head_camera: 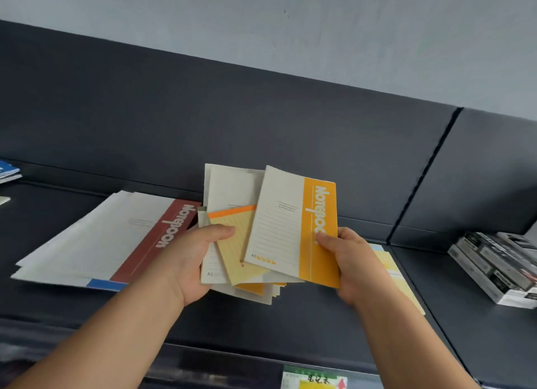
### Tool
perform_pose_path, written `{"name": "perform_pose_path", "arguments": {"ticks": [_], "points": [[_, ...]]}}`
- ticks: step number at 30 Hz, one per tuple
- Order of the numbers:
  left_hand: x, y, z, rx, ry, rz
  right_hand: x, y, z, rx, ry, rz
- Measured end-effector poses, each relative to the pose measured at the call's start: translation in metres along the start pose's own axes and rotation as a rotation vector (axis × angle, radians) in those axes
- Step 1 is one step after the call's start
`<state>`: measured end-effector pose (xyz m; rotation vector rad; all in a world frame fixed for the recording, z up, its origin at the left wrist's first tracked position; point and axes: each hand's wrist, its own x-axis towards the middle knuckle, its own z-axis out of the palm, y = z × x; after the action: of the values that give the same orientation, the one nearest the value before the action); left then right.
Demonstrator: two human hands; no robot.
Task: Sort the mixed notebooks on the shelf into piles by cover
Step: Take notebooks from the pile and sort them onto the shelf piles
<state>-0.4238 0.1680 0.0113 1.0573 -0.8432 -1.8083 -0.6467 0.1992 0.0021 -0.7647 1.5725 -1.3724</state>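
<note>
Near edge: green-and-yellow label [313,380], partly cut off.
Both forearms reach forward over the dark shelf [290,324].
Left hand [200,260]: thumb across the front of a fan of notebooks [229,191], fingers curled behind, holding it upright above the shelf. The fan includes a yellow lined pad [238,243].
Right hand [348,260]: thumb and fingers pinch the orange-spined notebook [290,228] at the fan's front.
Flat on the shelf: red-spined notebook pile [116,237], left; pale yellow notebooks [389,269], right, behind the right hand.
Far left: blue notebooks [8,170].
Right: stacked black-and-white boxes [499,266].
Farthest: dark back panel [261,121].
</note>
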Motion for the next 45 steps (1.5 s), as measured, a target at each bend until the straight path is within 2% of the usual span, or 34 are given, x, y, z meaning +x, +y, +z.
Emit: {"name": "perform_pose_path", "arguments": {"ticks": [8, 16, 18, 21, 24, 26, 28, 30, 31, 33, 37, 40, 45], "points": [[-0.015, 0.004, -0.018, -0.079, 0.191, 0.114, 0.020, 0.003, 0.002, 0.034, -0.040, 0.013], [-0.027, 0.049, -0.067, -0.249, 0.339, 0.230, 0.039, 0.011, 0.045, -0.109, -0.043, -0.008], [-0.026, 0.056, -0.072, -0.257, 0.350, 0.244, 0.046, 0.019, 0.059, -0.278, 0.003, -0.050], [-0.022, 0.056, -0.071, -0.231, 0.336, 0.220, 0.052, 0.035, 0.073, -0.728, 0.059, -0.103], [-0.014, 0.048, -0.056, -0.209, 0.257, 0.180, 0.050, 0.037, 0.073, -0.833, 0.065, -0.104], [-0.008, 0.040, -0.043, -0.196, 0.206, 0.156, 0.045, 0.031, 0.066, -0.734, 0.100, -0.167], [-0.002, 0.033, -0.029, -0.194, 0.172, 0.142, 0.034, 0.018, 0.059, -0.394, 0.076, -0.150], [0.004, 0.024, -0.013, -0.179, 0.129, 0.134, 0.021, 0.004, 0.052, 0.037, -0.130, 0.063], [0.007, 0.019, -0.005, -0.169, 0.106, 0.126, 0.016, 0.000, 0.048, 0.131, -0.215, 0.135], [0.011, 0.010, 0.011, -0.153, 0.057, 0.109, 0.012, 0.000, 0.039, 0.123, -0.259, 0.100], [0.017, -0.003, 0.043, -0.175, -0.062, 0.056, 0.014, 0.007, 0.013, 0.055, -0.068, -0.057], [0.022, -0.011, 0.062, -0.210, -0.101, 0.013, 0.013, 0.009, -0.016, 0.149, -0.014, -0.027], [0.030, -0.030, 0.092, -0.143, -0.062, -0.050, 0.014, 0.000, -0.069, 0.187, 0.080, -0.011]]}}
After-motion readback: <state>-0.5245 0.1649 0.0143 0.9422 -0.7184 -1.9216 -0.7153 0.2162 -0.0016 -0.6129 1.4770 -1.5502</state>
